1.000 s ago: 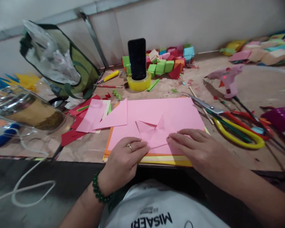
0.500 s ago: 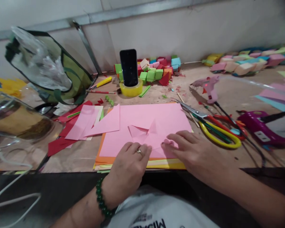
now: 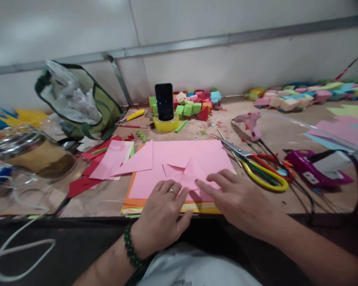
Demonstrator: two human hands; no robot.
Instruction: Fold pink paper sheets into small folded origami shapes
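I've got a pale wall [image 3: 197,20] with a metal rail [image 3: 179,48] behind the tabletop [image 3: 98,200]; light on the paper looks soft, shadows faint. Tabletop looks flat, with scraps about. Green bag [image 3: 107,106] and jar [image 3: 52,157] on the left, purple tool [image 3: 306,169] on the right, scissors [image 3: 261,179] just beside the paper stack, glue gun [image 3: 252,123] past them.

Stack [image 3: 134,202] sits at the near edge, pink sheet [image 3: 181,147] on top. I'd call that a smooth but slightly slidey base, since the layers could shift under sideways push.

Left hand [image 3: 162,208]: fingers together, tips down at the near side of the folded pink paper [image 3: 188,175], thumb out wide. Right hand [image 3: 241,200]: fingers stretched and loosely apart, index on the right part; thumb hidden, can't tell if it's pinching.

Folded pink paper lies on the pink sheet, between the hands, toward its near side. I judge it very light, thin but crisp, easy to dent or tear at the points. I'd hold the layered near edge with flat fingertips, keep off the raised tip. Pink on pink, so I can't trace every edge.
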